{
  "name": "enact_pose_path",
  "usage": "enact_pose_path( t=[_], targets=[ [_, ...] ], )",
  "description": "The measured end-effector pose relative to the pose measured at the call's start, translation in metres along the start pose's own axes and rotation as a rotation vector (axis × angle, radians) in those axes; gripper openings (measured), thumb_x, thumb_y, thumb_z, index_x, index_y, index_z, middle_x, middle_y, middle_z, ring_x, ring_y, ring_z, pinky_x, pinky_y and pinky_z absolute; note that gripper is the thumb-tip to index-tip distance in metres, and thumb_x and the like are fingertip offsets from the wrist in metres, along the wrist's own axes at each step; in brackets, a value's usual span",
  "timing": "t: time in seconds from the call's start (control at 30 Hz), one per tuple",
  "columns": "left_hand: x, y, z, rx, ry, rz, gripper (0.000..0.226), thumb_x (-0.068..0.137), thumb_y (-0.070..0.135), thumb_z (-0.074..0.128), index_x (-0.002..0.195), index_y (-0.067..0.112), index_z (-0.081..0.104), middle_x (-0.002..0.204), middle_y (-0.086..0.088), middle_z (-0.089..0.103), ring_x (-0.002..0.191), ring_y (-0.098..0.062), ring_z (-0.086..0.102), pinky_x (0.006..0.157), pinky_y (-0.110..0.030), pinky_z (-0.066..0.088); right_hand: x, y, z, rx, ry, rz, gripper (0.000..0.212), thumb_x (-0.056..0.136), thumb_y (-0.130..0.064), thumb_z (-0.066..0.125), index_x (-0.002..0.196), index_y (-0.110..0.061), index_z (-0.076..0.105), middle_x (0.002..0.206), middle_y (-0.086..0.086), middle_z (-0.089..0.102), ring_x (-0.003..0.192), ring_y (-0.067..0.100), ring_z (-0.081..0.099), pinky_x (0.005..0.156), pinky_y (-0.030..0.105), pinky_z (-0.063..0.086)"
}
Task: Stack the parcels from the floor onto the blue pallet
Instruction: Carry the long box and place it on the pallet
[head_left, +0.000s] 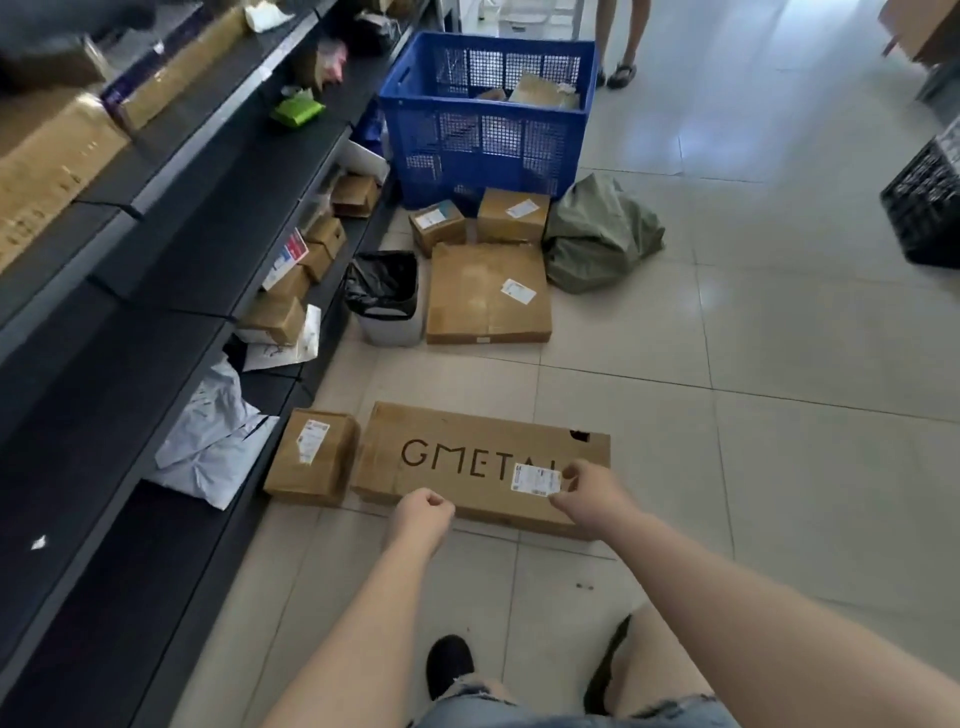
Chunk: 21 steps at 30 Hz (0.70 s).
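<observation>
A long flat cardboard parcel (457, 457) printed "GMETAL" lies on the tiled floor just in front of me. My left hand (423, 508) is a closed fist at its near edge, holding nothing that I can see. My right hand (589, 488) hovers over the parcel's right part beside a white label, fingers curled and apart. A small brown parcel (311, 457) rests against its left end. Farther back lie a large square parcel (483, 296) and two small parcels (435, 221) (511, 215). Behind them stands a blue mesh crate (483, 135) with parcels inside.
Dark shelving (156, 291) holding boxes and mailer bags runs along the left. A bin with a black liner (387, 301) stands by the square parcel, and a green bag (597, 234) lies to its right. A black crate (930, 208) is at the right edge. Another person's legs (621, 36) are behind the blue crate.
</observation>
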<state>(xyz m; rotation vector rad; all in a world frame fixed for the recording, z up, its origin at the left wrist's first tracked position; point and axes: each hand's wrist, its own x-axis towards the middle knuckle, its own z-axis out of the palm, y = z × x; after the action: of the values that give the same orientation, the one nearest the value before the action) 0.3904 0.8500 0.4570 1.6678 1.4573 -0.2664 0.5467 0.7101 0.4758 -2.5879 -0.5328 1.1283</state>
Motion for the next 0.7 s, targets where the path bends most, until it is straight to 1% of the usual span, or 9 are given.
enact_pose_path(
  t=[0.1, 0.17, 0.23, 0.3, 0.4, 0.5, 0.6, 0.63, 0.7],
  targets=[
    [0.025, 0.035, 0.023, -0.059, 0.034, -0.040, 0.008, 0.092, 0.021, 0.051, 0.092, 0.017, 0.058, 0.093, -0.002, 0.056, 0.088, -0.021, 0.051, 0.079, -0.027, 0.039, 0.049, 0.001, -0.033, -0.046, -0.032, -0.054, 0.050, 0.084, -0.031, 0.058, 0.132, -0.020, 0.047, 0.125, 0.001, 0.058, 0.101, 0.021, 0.059, 0.080, 0.031, 0.050],
    [0.040, 0.059, 0.046, -0.114, 0.059, -0.094, 0.007, 0.091, 0.020, 0.052, 0.090, 0.016, 0.057, 0.090, -0.002, 0.057, 0.084, -0.020, 0.051, 0.077, -0.027, 0.040, 0.089, 0.008, -0.056, -0.091, -0.074, -0.098, 0.054, 0.086, -0.033, 0.059, 0.136, -0.019, 0.044, 0.126, 0.001, 0.057, 0.098, 0.020, 0.059, 0.076, 0.029, 0.047],
    [0.051, 0.079, 0.076, -0.190, 0.103, -0.179, 0.005, 0.091, 0.020, 0.052, 0.089, 0.017, 0.057, 0.086, -0.001, 0.057, 0.080, -0.020, 0.052, 0.073, -0.027, 0.041, 0.127, 0.019, -0.080, -0.186, -0.128, -0.156, 0.058, 0.086, -0.035, 0.061, 0.137, -0.019, 0.042, 0.128, 0.001, 0.057, 0.101, 0.020, 0.059, 0.079, 0.029, 0.047],
    [0.052, 0.095, 0.111, -0.257, 0.145, -0.277, 0.006, 0.090, 0.023, 0.052, 0.089, 0.019, 0.056, 0.081, 0.001, 0.058, 0.073, -0.018, 0.052, 0.068, -0.025, 0.040, 0.161, 0.031, -0.103, -0.280, -0.188, -0.204, 0.061, 0.085, -0.037, 0.063, 0.138, -0.018, 0.040, 0.134, 0.002, 0.053, 0.112, 0.022, 0.057, 0.088, 0.032, 0.048],
    [0.044, 0.115, 0.166, -0.358, 0.161, -0.404, 0.005, 0.089, 0.024, 0.053, 0.091, 0.020, 0.055, 0.087, 0.002, 0.056, 0.079, -0.018, 0.051, 0.071, -0.024, 0.037, 0.198, 0.047, -0.128, -0.359, -0.243, -0.269, 0.060, 0.085, -0.034, 0.063, 0.138, -0.017, 0.041, 0.137, 0.003, 0.051, 0.117, 0.023, 0.055, 0.090, 0.032, 0.046],
    [0.033, 0.129, 0.213, -0.445, 0.180, -0.497, 0.006, 0.090, 0.025, 0.053, 0.093, 0.020, 0.053, 0.089, 0.001, 0.054, 0.082, -0.019, 0.050, 0.071, -0.027, 0.037, 0.225, 0.060, -0.132, -0.386, -0.231, -0.347, 0.052, 0.085, -0.030, 0.060, 0.134, -0.016, 0.047, 0.134, 0.003, 0.054, 0.117, 0.023, 0.055, 0.089, 0.030, 0.044],
    [0.036, 0.127, 0.252, -0.528, 0.240, -0.576, 0.017, 0.090, 0.024, 0.052, 0.104, 0.016, 0.056, 0.093, 0.000, 0.055, 0.075, -0.016, 0.050, 0.066, -0.026, 0.036, 0.255, 0.074, -0.114, -0.381, -0.279, -0.381, 0.052, 0.084, -0.031, 0.060, 0.133, -0.016, 0.049, 0.134, 0.002, 0.054, 0.116, 0.023, 0.056, 0.085, 0.029, 0.045],
    [0.040, 0.124, 0.264, -0.542, 0.245, -0.608, 0.021, 0.090, 0.024, 0.052, 0.108, 0.015, 0.056, 0.099, -0.001, 0.057, 0.073, -0.016, 0.050, 0.066, -0.025, 0.035, 0.266, 0.081, -0.104, -0.401, -0.300, -0.385, 0.054, 0.083, -0.032, 0.060, 0.133, -0.016, 0.048, 0.134, 0.002, 0.053, 0.114, 0.022, 0.056, 0.081, 0.028, 0.044],
    [0.061, 0.111, 0.296, -0.578, 0.254, -0.657, 0.031, 0.090, 0.025, 0.051, 0.119, 0.014, 0.053, 0.117, -0.003, 0.058, 0.081, -0.016, 0.050, 0.072, -0.025, 0.036, 0.296, 0.096, -0.081, -0.462, -0.314, -0.415, 0.057, 0.081, -0.037, 0.060, 0.133, -0.017, 0.047, 0.134, 0.001, 0.050, 0.111, 0.022, 0.056, 0.080, 0.028, 0.043]
  ],
)
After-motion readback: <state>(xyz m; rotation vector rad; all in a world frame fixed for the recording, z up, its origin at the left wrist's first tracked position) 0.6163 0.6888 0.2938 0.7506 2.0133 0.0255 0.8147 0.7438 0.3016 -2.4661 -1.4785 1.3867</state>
